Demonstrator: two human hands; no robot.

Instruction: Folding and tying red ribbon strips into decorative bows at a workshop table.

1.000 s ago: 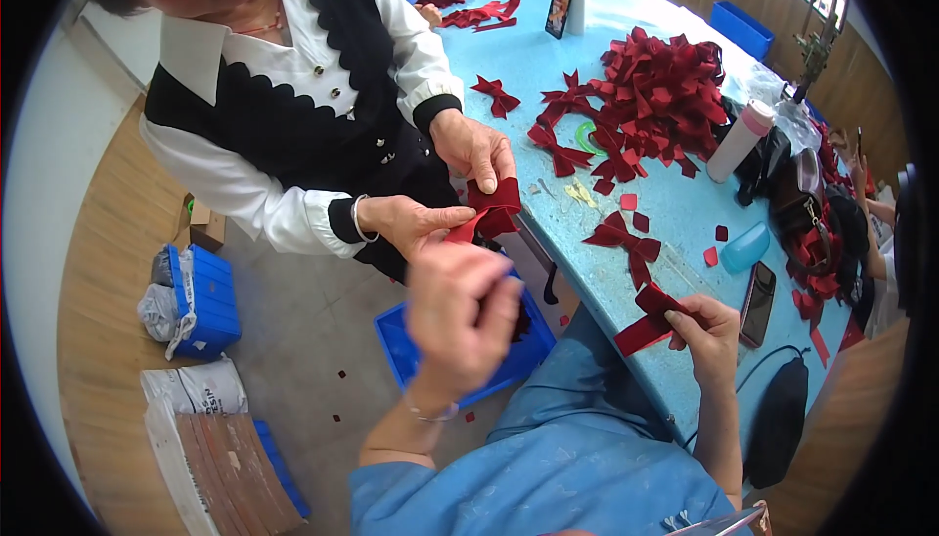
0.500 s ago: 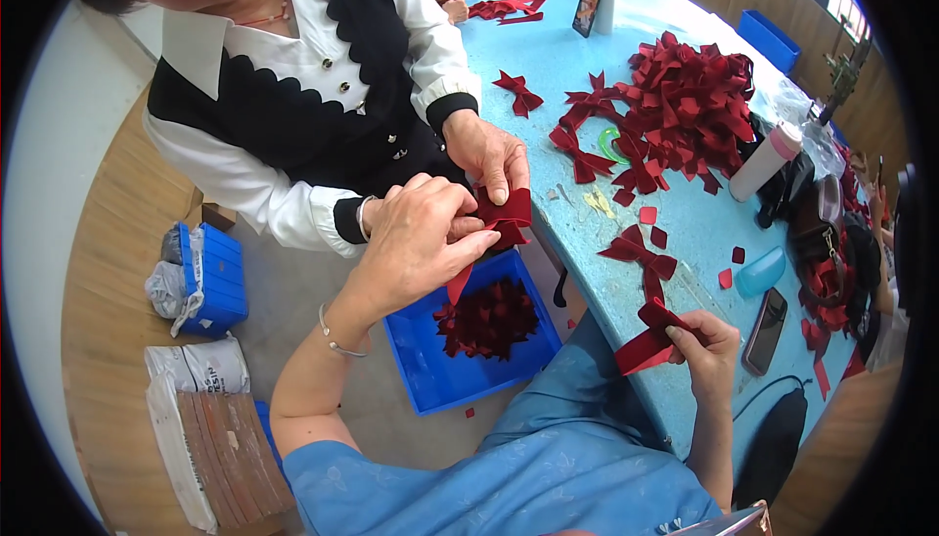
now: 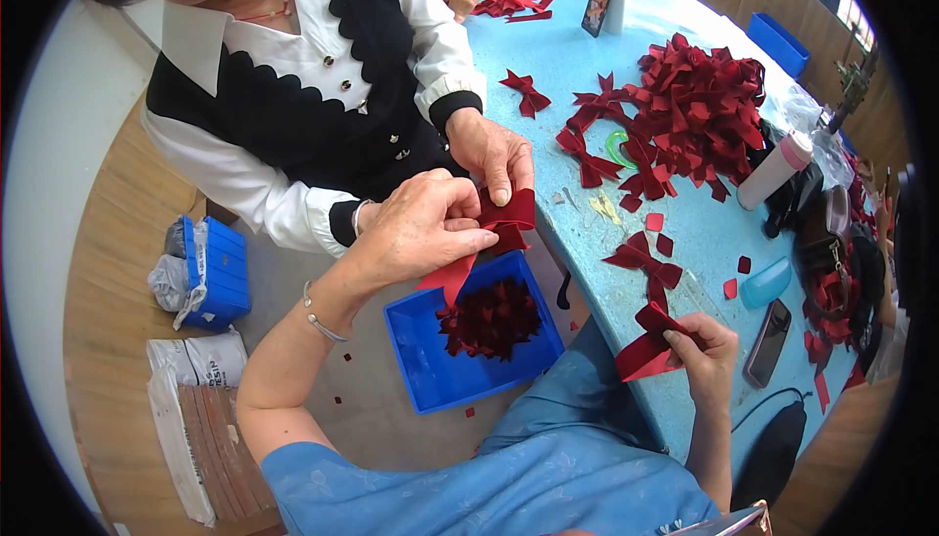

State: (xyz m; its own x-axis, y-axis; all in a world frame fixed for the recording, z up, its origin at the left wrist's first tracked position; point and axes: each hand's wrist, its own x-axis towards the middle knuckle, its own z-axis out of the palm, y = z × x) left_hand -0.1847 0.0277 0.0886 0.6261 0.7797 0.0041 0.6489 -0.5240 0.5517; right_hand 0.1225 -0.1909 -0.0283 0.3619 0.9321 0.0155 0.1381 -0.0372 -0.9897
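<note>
My left hand [image 3: 416, 228] reaches across to another person's hands, its thumb and fingers pinched on a dark red velvet ribbon [image 3: 452, 277] whose tail hangs down. The person's hand [image 3: 492, 156] holds the looped part of that ribbon [image 3: 511, 211] from above; the person's other hand is mostly hidden behind mine. At the table's near edge, my right hand [image 3: 706, 345] grips a folded red velvet ribbon [image 3: 648, 345] between thumb and fingers. Just beyond it on the table lies a red bow [image 3: 646, 260].
A blue bin [image 3: 416, 389] with red pieces stands below my left hand. On the blue table [image 3: 558, 57] are a large heap of red bows [image 3: 699, 111], small red squares, a phone [image 3: 768, 343], a teal case [image 3: 766, 284] and a pink-topped bottle [image 3: 778, 172]. Boxes stand on the floor at left.
My left forearm has swung slightly outward, and more of the ribbon tail shows under my left hand. My right hand has barely moved and still holds its ribbon.
</note>
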